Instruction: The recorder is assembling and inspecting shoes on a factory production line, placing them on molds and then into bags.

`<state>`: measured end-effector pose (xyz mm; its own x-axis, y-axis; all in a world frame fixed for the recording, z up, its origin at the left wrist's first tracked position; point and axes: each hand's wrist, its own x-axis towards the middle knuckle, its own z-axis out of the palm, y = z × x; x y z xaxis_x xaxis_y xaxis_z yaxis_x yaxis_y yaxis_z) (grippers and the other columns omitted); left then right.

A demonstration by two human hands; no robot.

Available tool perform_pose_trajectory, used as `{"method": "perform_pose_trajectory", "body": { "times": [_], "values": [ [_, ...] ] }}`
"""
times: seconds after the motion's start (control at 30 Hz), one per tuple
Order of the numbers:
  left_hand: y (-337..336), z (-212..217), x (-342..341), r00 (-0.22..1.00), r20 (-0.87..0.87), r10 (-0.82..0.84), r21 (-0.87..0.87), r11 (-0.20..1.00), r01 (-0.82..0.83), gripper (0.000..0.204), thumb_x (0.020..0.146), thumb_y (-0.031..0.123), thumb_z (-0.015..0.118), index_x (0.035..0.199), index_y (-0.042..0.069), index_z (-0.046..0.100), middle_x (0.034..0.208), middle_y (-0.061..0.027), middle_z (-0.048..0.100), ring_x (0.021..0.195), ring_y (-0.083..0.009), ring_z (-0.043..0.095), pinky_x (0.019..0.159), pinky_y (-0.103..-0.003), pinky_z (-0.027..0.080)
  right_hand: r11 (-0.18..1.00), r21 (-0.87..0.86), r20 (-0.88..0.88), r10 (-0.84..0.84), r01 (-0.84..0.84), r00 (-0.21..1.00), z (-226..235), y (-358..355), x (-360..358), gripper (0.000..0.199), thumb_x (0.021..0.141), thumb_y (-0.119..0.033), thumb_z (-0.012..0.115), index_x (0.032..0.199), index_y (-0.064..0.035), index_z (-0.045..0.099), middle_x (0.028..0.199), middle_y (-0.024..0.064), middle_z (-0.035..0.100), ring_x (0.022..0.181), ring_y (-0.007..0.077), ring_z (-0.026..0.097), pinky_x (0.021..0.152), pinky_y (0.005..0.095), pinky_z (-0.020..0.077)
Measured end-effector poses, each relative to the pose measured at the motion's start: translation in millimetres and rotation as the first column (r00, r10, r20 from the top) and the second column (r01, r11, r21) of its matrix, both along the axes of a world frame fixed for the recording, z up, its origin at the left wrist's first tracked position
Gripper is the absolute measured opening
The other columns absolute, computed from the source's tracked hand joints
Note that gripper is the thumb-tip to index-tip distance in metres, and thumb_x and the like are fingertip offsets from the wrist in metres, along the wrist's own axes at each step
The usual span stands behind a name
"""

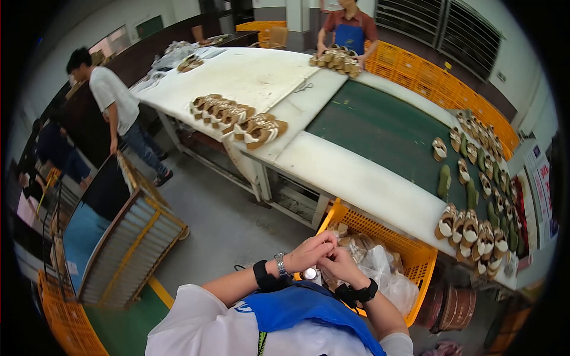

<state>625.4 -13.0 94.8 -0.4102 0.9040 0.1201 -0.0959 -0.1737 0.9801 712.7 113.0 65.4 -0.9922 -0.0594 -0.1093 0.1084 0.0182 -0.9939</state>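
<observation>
I see the one camera sitting on the wearer's head, tipped downward: it takes the blue apron [309,314], left hand [309,250] and right hand [344,265] from close above, then faces out past the long desk [249,74] to the dark slatted window [469,35], well off, straight edges bowing toward the rim.

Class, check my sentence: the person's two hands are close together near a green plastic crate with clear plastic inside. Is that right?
Not quite: the crate's colour is wrong. The head view shows the left hand and right hand close together near an orange-yellow plastic crate with clear plastic inside.
</observation>
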Motion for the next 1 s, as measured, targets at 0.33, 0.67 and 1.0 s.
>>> {"method": "perform_pose_trajectory", "body": {
  "times": [0.33,0.67,1.0],
  "values": [
    [-13,1,-4,0.970,0.228,0.087,-0.024,0.996,-0.083,0.013,0.089,0.020,0.038,0.093,0.009,0.044,0.079,0.0012,0.049,0.054,-0.0040,0.040,0.048,-0.017,0.035,0.989,-0.107,0.047,-0.095,0.100,0.994,4,-13,-25,0.017,0.087,-0.013,0.048,0.087,0.0024,0.055,0.069,0.0049,0.058,0.062,0.0094,0.056,0.058,0.0212,0.0455],
    [-9,-8,-7,0.942,-0.332,-0.043,0.031,0.998,0.056,0.013,0.086,0.012,0.041,0.094,0.004,0.049,0.089,-0.0051,0.053,0.087,-0.0138,0.049,0.077,-0.028,0.042,0.956,0.185,-0.106,-0.209,0.225,0.972,4,-9,-15,0.014,0.070,0.005,0.050,0.081,0.0022,0.060,0.072,0.0074,0.062,0.065,0.0122,0.057,0.058,0.0243,0.0459],
    [27,-11,9,0.739,-0.608,-0.291,-0.021,0.936,0.351,0.014,0.079,-0.003,0.044,0.089,0.000,0.053,0.107,-0.0170,0.054,0.100,-0.0310,0.052,0.086,-0.035,0.040,0.872,-0.352,0.006,-0.362,0.341,0.932,-16,3,40,0.011,0.079,-0.003,0.050,0.085,0.0000,0.059,0.075,0.0018,0.058,0.068,0.0091,0.053,0.059,0.0235,0.0462]
  ]
}}
